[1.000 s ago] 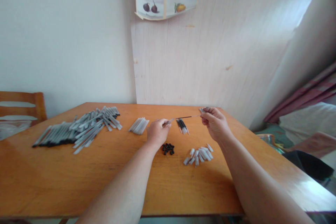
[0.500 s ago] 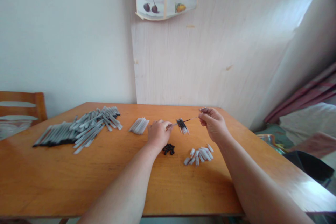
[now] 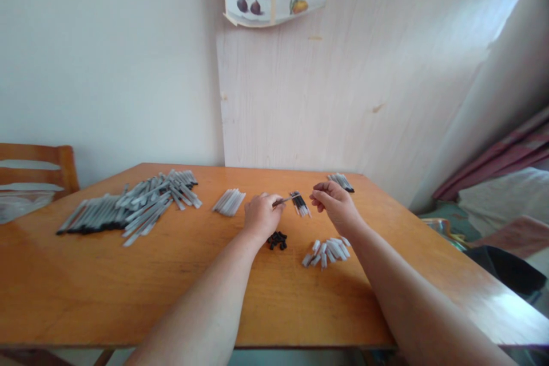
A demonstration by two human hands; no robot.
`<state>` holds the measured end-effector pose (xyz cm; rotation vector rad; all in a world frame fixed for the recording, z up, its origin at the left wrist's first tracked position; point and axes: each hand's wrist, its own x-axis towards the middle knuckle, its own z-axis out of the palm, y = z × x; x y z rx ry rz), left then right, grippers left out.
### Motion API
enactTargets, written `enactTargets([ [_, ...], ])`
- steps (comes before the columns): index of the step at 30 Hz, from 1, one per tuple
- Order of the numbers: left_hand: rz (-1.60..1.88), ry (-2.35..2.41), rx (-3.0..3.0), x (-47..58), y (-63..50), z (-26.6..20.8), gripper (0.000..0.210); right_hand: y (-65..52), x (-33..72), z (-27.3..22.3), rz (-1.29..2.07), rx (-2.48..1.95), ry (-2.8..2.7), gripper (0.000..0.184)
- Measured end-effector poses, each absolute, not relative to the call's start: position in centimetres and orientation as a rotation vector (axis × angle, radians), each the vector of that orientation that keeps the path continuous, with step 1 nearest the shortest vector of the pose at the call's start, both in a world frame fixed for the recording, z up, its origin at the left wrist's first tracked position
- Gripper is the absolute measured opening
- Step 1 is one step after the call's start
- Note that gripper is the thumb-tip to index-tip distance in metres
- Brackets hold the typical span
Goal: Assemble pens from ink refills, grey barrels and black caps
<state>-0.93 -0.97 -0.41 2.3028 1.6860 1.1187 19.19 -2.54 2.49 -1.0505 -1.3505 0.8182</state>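
Near the middle of the table, my left hand (image 3: 262, 214) is closed around a clear pen barrel, mostly hidden by the fingers. A thin pen refill (image 3: 288, 200), dark near the left hand and paler toward the right, runs from it toward my right hand (image 3: 337, 205). The thumb and index finger of that hand pinch at its pale far end, which is hard to make out. Behind the gap between the hands lies a small row of black-and-white refills (image 3: 300, 206). Black plugs (image 3: 277, 240) sit just below my left hand. Short whitish caps (image 3: 329, 251) are heaped below the right.
To the left lies a large pile of clear pens with black ends (image 3: 141, 206). Clear barrels (image 3: 229, 202) form a row left of my left hand. More black-ended pens (image 3: 342, 182) lie at the back right. The wooden table (image 3: 189, 291) meets a wall behind.
My right hand has moved left toward my left hand, and the visible length of refill between them is shorter. Black-ended pens behind the right hand now show more. The view has shifted slightly.
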Motion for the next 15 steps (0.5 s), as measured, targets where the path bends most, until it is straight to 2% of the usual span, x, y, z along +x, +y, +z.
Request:
enactTargets([
  [8, 1.146, 1.723, 2.287, -0.9, -0.9, -0.3, 0.021, -2.4, 18.9, 1.1, 0.757, -1.159, -1.834, 0.013],
  [15, 1.120, 1.744, 2.246, -1.1, -1.3, 0.2, 0.023, -3.2, 17.5, 0.5, 0.648, -1.097, -2.387, 0.022],
])
